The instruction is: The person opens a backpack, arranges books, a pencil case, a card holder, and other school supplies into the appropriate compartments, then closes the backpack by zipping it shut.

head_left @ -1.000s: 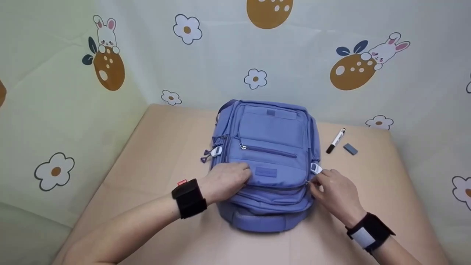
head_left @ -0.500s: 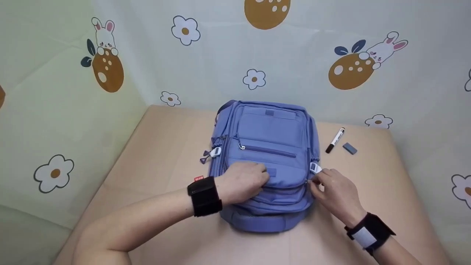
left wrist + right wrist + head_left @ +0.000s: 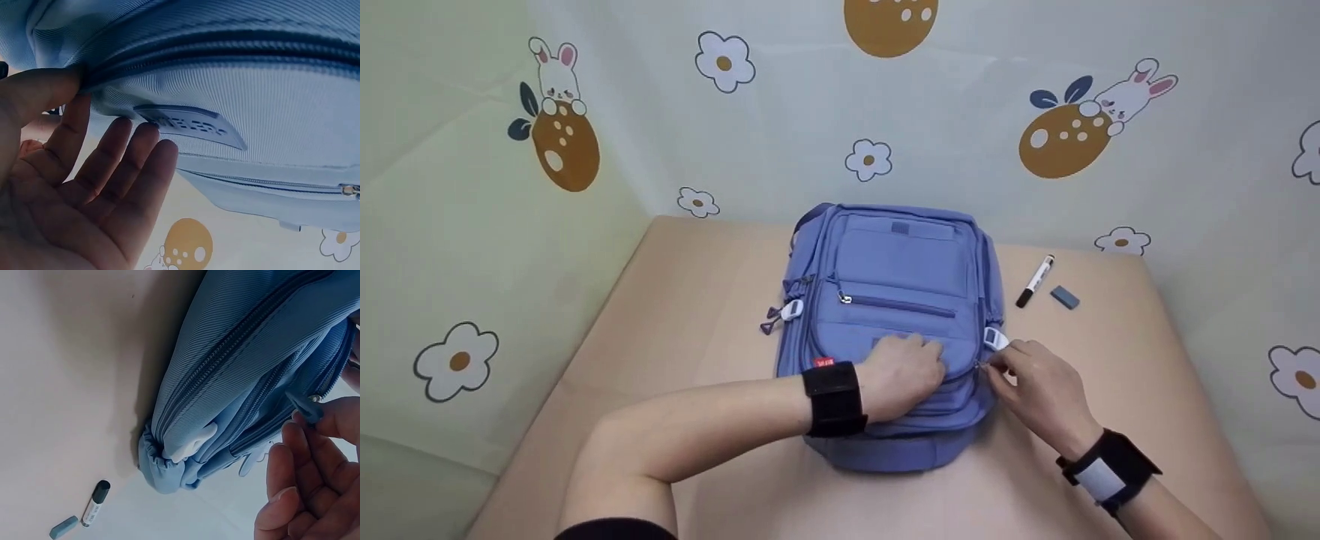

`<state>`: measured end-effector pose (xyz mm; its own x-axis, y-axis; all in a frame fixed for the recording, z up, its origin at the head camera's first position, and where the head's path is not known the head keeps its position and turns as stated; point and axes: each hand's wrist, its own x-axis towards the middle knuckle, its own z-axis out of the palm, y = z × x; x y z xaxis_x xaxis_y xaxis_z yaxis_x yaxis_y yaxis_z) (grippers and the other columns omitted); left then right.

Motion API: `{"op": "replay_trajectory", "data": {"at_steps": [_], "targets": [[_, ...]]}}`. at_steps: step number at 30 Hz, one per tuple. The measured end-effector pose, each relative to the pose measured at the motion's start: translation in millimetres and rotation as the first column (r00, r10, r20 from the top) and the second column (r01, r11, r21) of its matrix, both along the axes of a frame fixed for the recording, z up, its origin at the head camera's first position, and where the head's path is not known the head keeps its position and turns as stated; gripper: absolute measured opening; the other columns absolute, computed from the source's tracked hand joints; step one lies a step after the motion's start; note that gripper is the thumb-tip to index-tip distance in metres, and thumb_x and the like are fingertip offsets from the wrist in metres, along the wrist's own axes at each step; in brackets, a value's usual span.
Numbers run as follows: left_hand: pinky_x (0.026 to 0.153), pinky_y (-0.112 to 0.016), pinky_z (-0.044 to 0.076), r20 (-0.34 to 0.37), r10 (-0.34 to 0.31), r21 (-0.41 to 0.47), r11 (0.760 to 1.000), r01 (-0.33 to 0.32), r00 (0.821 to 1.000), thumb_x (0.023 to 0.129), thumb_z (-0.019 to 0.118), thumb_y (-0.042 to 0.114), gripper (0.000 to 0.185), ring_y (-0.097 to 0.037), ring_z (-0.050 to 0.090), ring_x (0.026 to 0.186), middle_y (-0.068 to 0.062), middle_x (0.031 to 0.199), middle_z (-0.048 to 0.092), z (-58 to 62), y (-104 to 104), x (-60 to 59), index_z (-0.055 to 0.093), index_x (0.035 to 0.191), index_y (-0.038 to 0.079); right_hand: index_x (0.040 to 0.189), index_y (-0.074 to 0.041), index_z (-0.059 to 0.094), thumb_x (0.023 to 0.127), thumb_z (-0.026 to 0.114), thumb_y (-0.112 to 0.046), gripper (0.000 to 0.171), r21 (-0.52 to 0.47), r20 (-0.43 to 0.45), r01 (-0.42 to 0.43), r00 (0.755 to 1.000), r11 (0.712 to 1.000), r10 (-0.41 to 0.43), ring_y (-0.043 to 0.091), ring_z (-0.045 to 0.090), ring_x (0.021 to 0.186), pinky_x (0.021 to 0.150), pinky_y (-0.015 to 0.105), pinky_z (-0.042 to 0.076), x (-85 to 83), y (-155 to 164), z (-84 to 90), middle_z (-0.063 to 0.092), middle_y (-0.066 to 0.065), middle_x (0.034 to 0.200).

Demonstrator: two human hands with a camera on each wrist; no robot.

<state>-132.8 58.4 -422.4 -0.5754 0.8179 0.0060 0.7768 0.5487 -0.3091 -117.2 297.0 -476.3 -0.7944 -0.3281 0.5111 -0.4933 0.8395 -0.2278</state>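
A blue backpack (image 3: 896, 262) lies on the table with its front pockets facing up. My left hand (image 3: 904, 375) reaches across its lower front. In the left wrist view the thumb and index finger pinch the fabric edge at a zipper (image 3: 225, 53), while the other fingers extend loosely near a raised label (image 3: 188, 125). At the bag's right side, my right hand (image 3: 1039, 386) pinches a blue zipper pull (image 3: 305, 406) between thumb and index finger. The slider beside it is partly visible in the right wrist view. From the head camera, my left hand covers part of the lower pocket.
A black-and-white marker (image 3: 1036, 281) and a small grey-blue eraser-like block (image 3: 1064, 297) lie right of the bag. White buckles (image 3: 996, 339) sit at its sides. A printed curtain (image 3: 780, 120) stands behind the table (image 3: 697, 300).
My left hand has moved right along the backpack's lower front, closer to my right hand. The right hand stays at the zipper pull. The head view has shifted slightly.
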Motion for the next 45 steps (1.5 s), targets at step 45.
{"op": "replay_trajectory", "data": {"at_steps": [45], "targets": [[0.066, -0.030, 0.055, 0.136, -0.020, 0.155, 0.988, -0.002, 0.990, 0.097, 0.061, 0.009, 0.011, -0.018, 0.063, 0.083, -0.001, 0.094, 0.065, -13.9, -18.1, 0.2, 0.071, 0.098, 0.014, 0.112, -0.001, 0.070, 0.087, 0.078, -0.009, 0.027, -0.064, -0.051, 0.062, 0.997, 0.996, -0.065, 0.036, 0.061, 0.096, 0.082, 0.050, 0.049, -73.7, 17.1, -18.7, 0.069, 0.016, 0.106]]}}
